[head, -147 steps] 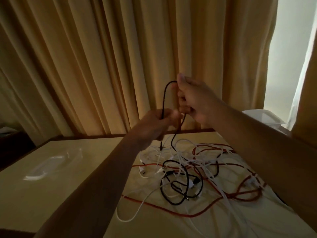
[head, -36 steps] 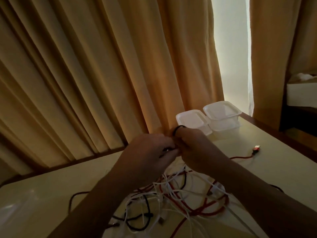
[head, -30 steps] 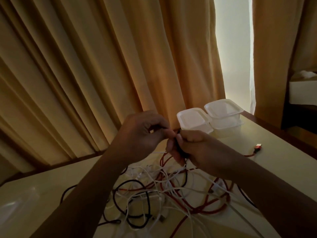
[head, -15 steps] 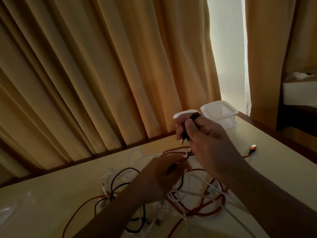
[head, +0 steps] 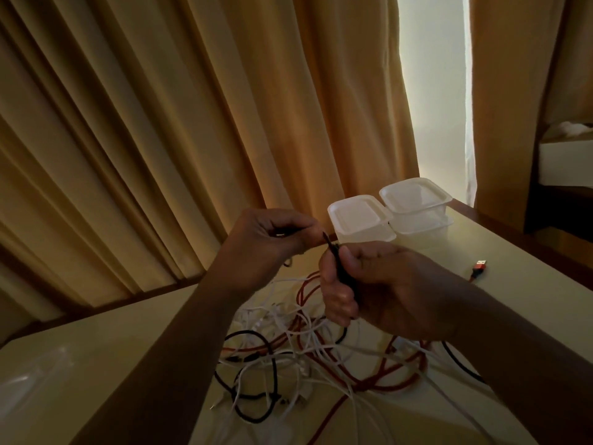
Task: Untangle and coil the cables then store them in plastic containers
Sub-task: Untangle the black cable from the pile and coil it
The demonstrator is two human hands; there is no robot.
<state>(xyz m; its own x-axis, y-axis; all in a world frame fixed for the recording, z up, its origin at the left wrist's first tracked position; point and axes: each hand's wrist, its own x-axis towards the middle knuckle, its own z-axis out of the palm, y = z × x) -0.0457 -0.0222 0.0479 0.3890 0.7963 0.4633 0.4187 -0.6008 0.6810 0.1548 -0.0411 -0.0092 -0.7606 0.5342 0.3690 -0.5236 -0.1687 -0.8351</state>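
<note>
A small coil of black cable (head: 343,274) sits in the curled fingers of my right hand (head: 378,290), held above the table. My left hand (head: 269,242) is raised just to its left and pinches the loose end of that black cable (head: 328,238) between thumb and fingertips. Below both hands lies a tangle of white, red and black cables (head: 308,354) on the pale table (head: 128,342). Two lidded white plastic containers (head: 359,223) (head: 415,200) stand side by side at the table's far edge, behind my hands.
A red cable's USB plug (head: 479,266) lies on the table at the right. A clear plastic lid (head: 29,377) rests at the table's left side. Tan curtains (head: 192,123) hang close behind the table, and dark furniture (head: 564,194) stands at the far right.
My left hand has risen from the cable pile to beside my right hand and now pinches the black cable's end. My right hand has dropped a little, still holding the coil.
</note>
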